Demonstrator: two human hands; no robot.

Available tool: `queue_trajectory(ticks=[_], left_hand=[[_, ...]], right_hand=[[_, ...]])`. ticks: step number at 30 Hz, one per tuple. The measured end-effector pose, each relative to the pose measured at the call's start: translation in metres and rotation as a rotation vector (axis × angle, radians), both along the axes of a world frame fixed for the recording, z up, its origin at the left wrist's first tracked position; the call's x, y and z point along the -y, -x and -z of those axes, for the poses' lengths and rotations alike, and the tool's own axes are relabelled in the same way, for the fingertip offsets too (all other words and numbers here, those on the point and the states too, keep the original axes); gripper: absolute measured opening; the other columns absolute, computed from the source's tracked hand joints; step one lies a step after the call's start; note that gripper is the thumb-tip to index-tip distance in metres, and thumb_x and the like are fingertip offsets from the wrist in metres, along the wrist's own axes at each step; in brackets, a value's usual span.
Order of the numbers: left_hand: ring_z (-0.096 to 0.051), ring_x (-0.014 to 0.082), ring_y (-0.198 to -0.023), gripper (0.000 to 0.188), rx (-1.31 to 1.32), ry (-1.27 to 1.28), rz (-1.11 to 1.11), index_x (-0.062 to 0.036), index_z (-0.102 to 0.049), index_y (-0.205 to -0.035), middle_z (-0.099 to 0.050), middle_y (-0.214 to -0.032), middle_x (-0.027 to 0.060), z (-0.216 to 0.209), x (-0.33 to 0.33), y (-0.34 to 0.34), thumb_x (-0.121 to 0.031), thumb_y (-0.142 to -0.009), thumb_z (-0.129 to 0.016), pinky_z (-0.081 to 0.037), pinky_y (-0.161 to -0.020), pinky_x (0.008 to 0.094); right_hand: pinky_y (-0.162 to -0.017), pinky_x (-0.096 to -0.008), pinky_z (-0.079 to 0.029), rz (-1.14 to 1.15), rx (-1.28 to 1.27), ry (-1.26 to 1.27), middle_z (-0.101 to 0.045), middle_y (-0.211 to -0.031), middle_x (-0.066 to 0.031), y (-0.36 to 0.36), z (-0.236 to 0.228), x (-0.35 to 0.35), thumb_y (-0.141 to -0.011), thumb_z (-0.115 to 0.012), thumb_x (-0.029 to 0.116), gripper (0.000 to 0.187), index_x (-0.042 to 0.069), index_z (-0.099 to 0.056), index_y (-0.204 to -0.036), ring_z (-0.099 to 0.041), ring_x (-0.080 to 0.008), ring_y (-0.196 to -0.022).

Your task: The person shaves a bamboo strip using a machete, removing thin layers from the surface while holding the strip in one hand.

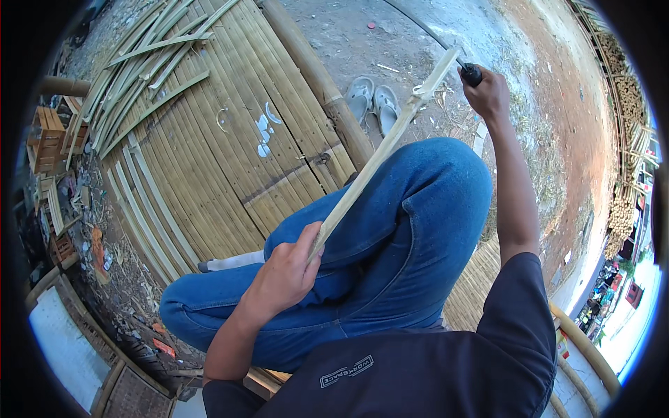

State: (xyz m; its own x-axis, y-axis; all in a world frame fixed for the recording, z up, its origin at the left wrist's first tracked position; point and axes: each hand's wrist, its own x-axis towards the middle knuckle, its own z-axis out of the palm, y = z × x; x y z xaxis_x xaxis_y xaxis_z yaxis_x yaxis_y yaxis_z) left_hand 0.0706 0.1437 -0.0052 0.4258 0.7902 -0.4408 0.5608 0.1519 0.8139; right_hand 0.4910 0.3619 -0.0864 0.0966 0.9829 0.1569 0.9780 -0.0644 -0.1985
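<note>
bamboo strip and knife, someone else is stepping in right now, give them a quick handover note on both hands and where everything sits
Left hand: closed around the lower end of the bamboo strip, which slants up across the raised knee in blue jeans.
Right hand: gripping the dark handle of a knife; its blade meets the strip's upper end, where a thin shaving curls off.
Done: the top end is partly shaved. A pile of split strips lies on the woven bamboo platform.
Left: the length between knee and left hand shows no cut.
Grey sandals lie on the ground beyond the platform edge.
</note>
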Motion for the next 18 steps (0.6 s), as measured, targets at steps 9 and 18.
queue_trajectory(ticks=[9, 18], left_hand=[[-0.063, 0.0475, -0.069, 0.040, -0.159, -0.118, -0.017, 0.0013, -0.045, -0.132, -0.060, -0.072, 0.0283, 0.010, -0.011, 0.002, -0.006, -0.095, -0.056, -0.048, -0.062, 0.0511], [-0.064, 0.0471, -0.071, 0.049, -0.294, -0.220, 0.017, 0.0008, -0.042, -0.136, -0.062, -0.074, 0.0279, 0.012, -0.008, -0.001, -0.003, -0.090, -0.059, -0.050, -0.063, 0.0535]], right_hand=[[-0.054, -0.0378, -0.045, 0.089, -0.282, -0.070, -0.063, -0.060, -0.0131, 0.012, -0.023, 0.040, -0.086, -0.074, 0.036, 0.035, 0.002, -0.071, -0.080, -0.057, -0.0247, -0.051], [-0.063, -0.0452, -0.053, -0.270, -0.089, 0.106, -0.067, -0.069, -0.0165, 0.078, -0.047, 0.040, -0.074, -0.069, 0.019, 0.021, 0.012, -0.075, -0.093, -0.066, -0.0370, -0.064]])
